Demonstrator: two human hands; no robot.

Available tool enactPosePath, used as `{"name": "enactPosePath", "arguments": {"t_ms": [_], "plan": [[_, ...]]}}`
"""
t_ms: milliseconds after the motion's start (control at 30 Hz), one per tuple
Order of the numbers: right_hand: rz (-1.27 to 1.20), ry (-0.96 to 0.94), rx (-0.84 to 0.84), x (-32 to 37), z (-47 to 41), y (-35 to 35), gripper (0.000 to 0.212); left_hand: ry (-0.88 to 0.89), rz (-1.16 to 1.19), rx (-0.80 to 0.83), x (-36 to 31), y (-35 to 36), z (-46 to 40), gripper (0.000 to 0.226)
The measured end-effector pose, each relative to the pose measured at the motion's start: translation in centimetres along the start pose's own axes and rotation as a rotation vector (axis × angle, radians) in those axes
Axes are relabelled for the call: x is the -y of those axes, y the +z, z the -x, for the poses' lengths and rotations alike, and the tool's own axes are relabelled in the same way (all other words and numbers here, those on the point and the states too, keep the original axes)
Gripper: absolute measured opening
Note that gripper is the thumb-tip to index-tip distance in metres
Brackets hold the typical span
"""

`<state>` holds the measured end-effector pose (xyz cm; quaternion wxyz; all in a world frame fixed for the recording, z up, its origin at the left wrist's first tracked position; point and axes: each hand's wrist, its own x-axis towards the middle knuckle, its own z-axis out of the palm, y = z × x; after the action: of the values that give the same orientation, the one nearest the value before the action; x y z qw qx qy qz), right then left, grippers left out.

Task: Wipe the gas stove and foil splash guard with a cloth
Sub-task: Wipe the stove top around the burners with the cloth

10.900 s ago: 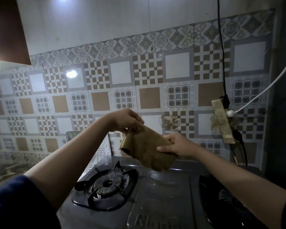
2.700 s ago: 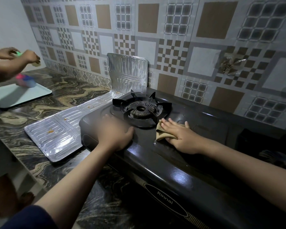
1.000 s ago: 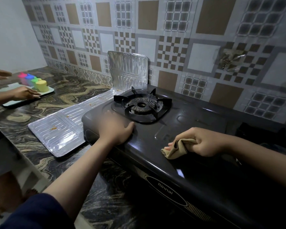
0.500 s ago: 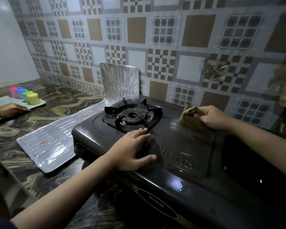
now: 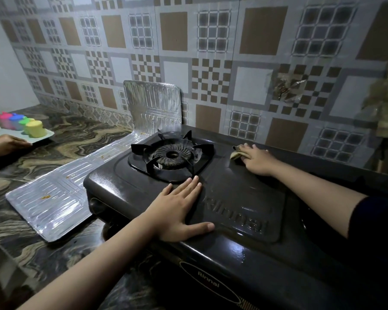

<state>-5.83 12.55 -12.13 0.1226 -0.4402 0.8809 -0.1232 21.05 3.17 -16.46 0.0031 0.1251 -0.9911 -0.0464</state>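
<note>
Stove (image 5: pixel 244 211) under wipe, work in progress. The right hand (image 5: pixel 257 158) lies with fingers extended, pressing a folded tan cloth (image 5: pixel 236 155) flat onto the black top near its back edge; the cloth shows only at the fingertips, the remainder being under the palm. The left hand (image 5: pixel 177 212) rests flat on the top nearer the person, fingers straight and spread, holding nothing, seemingly bracing the appliance. The burner (image 5: pixel 171 156) sits between and to the left of the two hands. Left of the left hand, the foil guard (image 5: pixel 54 198) lies along the counter (image 5: pixel 20 173) with one panel standing against the tiled wall; brownish specks remain on the flat section, so I judge it not yet cleaned. The front of the top shows a wet sheen, suggesting partial coverage. Outstanding, in my estimate: the remaining top, burner surround, and all foil. Another person's hand (image 5: pixel 3 144) touches a tray with coloured cups (image 5: pixel 24 125) at far left.
</note>
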Motion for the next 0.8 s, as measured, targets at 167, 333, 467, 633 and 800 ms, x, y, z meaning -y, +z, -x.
{"name": "enactPosePath", "arguments": {"t_ms": [167, 333, 467, 633, 800], "plan": [[0.036, -0.008, 0.051, 0.0, 1.1, 0.3, 0.053, 0.006, 0.019, -0.014, 0.1, 0.2, 0.0, 0.12], [0.01, -0.074, 0.054, 0.8, 3.3, 1.4, 0.055, 0.004, 0.042, -0.013, 0.1, 0.1, -0.1, 0.122], [0.012, -0.126, 0.074, 1.9, 5.5, 2.3, 0.056, 0.011, 0.041, -0.018, 0.0, 0.0, -0.1, 0.126], [0.001, -0.156, 0.077, 3.0, 7.4, 2.9, 0.057, 0.017, 0.039, -0.003, -0.2, -0.3, 0.1, 0.136], [0.015, -0.228, 0.099, 4.8, 9.9, 4.2, 0.058, 0.024, 0.038, 0.017, -0.3, -0.6, 0.3, 0.143]]}}
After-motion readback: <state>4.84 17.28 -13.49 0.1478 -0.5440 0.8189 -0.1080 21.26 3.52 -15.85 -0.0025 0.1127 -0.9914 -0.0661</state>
